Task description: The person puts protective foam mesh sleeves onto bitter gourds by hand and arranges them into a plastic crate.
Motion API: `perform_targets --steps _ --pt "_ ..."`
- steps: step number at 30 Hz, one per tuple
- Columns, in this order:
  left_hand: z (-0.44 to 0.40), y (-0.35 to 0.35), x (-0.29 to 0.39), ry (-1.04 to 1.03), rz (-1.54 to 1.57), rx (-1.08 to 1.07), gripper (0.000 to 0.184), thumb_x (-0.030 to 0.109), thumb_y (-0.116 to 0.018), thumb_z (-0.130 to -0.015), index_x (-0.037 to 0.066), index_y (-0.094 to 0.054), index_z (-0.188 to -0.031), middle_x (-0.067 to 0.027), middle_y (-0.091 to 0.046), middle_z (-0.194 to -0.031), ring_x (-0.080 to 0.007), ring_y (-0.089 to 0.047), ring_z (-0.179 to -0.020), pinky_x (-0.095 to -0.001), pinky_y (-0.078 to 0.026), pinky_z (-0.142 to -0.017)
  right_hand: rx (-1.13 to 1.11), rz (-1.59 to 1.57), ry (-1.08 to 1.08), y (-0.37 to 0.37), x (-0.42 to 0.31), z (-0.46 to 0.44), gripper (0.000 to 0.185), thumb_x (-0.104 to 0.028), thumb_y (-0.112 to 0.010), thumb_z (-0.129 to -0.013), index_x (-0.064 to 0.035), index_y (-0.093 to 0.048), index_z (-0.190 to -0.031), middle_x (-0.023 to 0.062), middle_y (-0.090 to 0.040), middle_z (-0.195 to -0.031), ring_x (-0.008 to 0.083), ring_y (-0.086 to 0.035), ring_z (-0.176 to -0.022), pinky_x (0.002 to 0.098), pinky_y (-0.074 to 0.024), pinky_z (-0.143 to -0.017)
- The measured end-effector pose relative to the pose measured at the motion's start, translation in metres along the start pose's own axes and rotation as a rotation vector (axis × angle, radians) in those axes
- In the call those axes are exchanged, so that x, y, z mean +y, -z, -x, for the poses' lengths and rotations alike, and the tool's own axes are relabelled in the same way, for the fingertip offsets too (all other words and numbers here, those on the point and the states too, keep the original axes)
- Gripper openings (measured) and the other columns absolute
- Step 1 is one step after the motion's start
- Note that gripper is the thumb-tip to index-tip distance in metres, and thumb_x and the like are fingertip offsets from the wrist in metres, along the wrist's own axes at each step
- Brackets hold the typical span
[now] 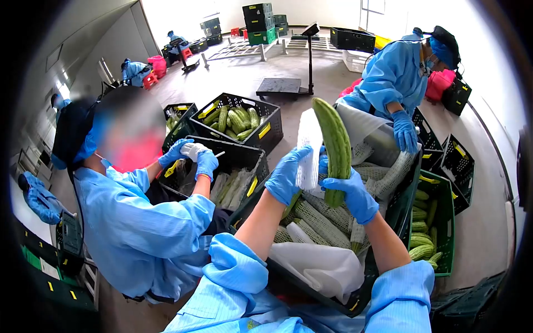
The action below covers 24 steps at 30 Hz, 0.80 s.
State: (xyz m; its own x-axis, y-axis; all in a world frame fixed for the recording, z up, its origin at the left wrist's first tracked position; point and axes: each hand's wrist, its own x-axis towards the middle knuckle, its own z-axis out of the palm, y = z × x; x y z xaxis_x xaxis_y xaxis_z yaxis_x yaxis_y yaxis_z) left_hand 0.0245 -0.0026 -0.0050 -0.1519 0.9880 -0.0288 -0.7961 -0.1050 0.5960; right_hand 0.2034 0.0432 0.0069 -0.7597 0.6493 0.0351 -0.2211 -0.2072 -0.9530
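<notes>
My left hand (288, 176) is closed round a white foam net sleeve (308, 150), held upright. Beside it, my right hand (352, 193) grips the lower end of a long green bitter melon (334, 145), which stands nearly upright and bare, its tip leaning left. The sleeve and the melon are side by side; the melon is outside the sleeve. Below both hands is a dark crate (338, 305) lined with white sheeting (316, 269). Several melons in foam nets (322, 222) lie in it.
At left, a co-worker (139, 222) handles a white bundle over another crate (252, 158). A second co-worker (388, 72) leans over my crate's far right side. Crates of bare melons (241, 119) stand ahead and at right (427, 222). A platform scale (280, 87) is farther back.
</notes>
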Motion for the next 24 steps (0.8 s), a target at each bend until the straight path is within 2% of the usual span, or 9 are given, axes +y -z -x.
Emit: perform_targets --steps 3,4,7,8,12,14,17,21,24 --pt "0.003 0.016 0.023 -0.072 0.102 0.018 0.044 0.025 -0.054 -0.097 0.003 -0.048 -0.134 -0.0151 -0.061 -0.118 -0.0305 -0.063 -0.104 -0.0448 -0.054 -0.087 0.012 0.134 0.014 -0.004 0.000 0.001 0.061 -0.006 -0.077 -0.073 -0.0038 -0.055 -0.130 0.0068 -0.064 -0.118 0.0127 -0.063 -0.091 0.0314 -0.0511 -0.087" --pt "-0.004 0.025 0.028 -0.201 0.192 0.024 0.045 0.026 -0.052 -0.098 0.002 -0.046 -0.136 -0.0139 -0.058 -0.125 -0.0313 -0.058 -0.113 -0.0452 -0.050 -0.095 0.011 0.144 0.011 -0.004 0.000 0.002 0.059 -0.005 -0.079 -0.072 -0.0041 -0.056 -0.126 0.0047 -0.064 -0.113 0.0122 -0.062 -0.092 0.0302 -0.0509 -0.086" --pt "0.003 0.032 0.050 -0.463 0.221 0.173 0.049 0.029 -0.049 -0.100 0.001 -0.040 -0.140 -0.0148 -0.052 -0.133 -0.0326 -0.052 -0.121 -0.0488 -0.040 -0.106 -0.015 0.184 -0.002 -0.007 0.001 0.002 0.052 -0.001 -0.082 -0.069 -0.0047 -0.059 -0.115 -0.0013 -0.064 -0.099 0.0107 -0.061 -0.088 0.0268 -0.0513 -0.083" --pt "0.002 0.040 0.057 -0.488 0.231 0.134 0.050 0.031 -0.045 -0.101 0.001 -0.039 -0.140 -0.0159 -0.052 -0.132 -0.0332 -0.052 -0.119 -0.0496 -0.039 -0.106 -0.045 0.273 0.052 -0.007 0.002 0.003 0.052 -0.002 -0.082 -0.069 -0.0045 -0.059 -0.116 -0.0011 -0.064 -0.099 0.0104 -0.061 -0.088 0.0269 -0.0514 -0.083" --pt "0.001 0.063 0.063 -0.643 0.231 0.296 0.049 0.036 -0.040 -0.101 0.000 -0.046 -0.134 -0.0189 -0.055 -0.127 -0.0359 -0.055 -0.114 -0.0488 -0.044 -0.100 -0.077 0.654 0.197 -0.007 0.010 0.005 0.053 -0.010 -0.079 -0.069 -0.0034 -0.059 -0.118 0.0034 -0.066 -0.100 0.0103 -0.062 -0.089 0.0271 -0.0510 -0.085" --pt "-0.010 0.102 0.066 -0.611 0.303 0.158 0.054 0.031 -0.042 -0.100 -0.001 -0.034 -0.143 -0.0201 -0.045 -0.140 -0.0363 -0.047 -0.127 -0.0524 -0.038 -0.109 -0.049 0.763 0.183 -0.005 0.016 0.004 0.055 -0.013 -0.079 -0.068 -0.0033 -0.060 -0.119 0.0061 -0.067 -0.100 0.0112 -0.062 -0.090 0.0274 -0.0508 -0.086" --pt "-0.003 0.075 0.065 -0.676 0.271 0.259 0.054 0.031 -0.039 -0.101 -0.002 -0.033 -0.143 -0.0203 -0.044 -0.141 -0.0372 -0.047 -0.127 -0.0517 -0.036 -0.110 -0.008 0.780 0.199 -0.005 0.016 0.003 0.054 -0.015 -0.079 -0.068 -0.0027 -0.060 -0.116 0.0100 -0.067 -0.101 0.0141 -0.064 -0.088 0.0293 -0.0518 -0.084" --pt "-0.004 0.075 0.066 -0.602 0.365 0.216 0.053 0.032 -0.039 -0.101 -0.002 -0.036 -0.142 -0.0196 -0.046 -0.140 -0.0372 -0.049 -0.124 -0.0509 -0.033 -0.112 0.082 0.748 0.187 -0.004 0.016 0.002 0.049 -0.017 -0.080 -0.069 -0.0024 -0.061 -0.111 0.0110 -0.069 -0.095 0.0158 -0.065 -0.084 0.0305 -0.0528 -0.080" --pt "-0.009 0.072 0.062 -0.640 0.249 0.266 0.050 0.034 -0.041 -0.102 0.002 -0.042 -0.139 -0.0173 -0.050 -0.136 -0.0345 -0.052 -0.120 -0.0488 -0.039 -0.106 0.133 0.790 0.186 -0.006 0.012 0.002 0.046 -0.019 -0.080 -0.069 -0.0022 -0.061 -0.108 0.0115 -0.070 -0.091 0.0168 -0.066 -0.081 0.0314 -0.0530 -0.079"
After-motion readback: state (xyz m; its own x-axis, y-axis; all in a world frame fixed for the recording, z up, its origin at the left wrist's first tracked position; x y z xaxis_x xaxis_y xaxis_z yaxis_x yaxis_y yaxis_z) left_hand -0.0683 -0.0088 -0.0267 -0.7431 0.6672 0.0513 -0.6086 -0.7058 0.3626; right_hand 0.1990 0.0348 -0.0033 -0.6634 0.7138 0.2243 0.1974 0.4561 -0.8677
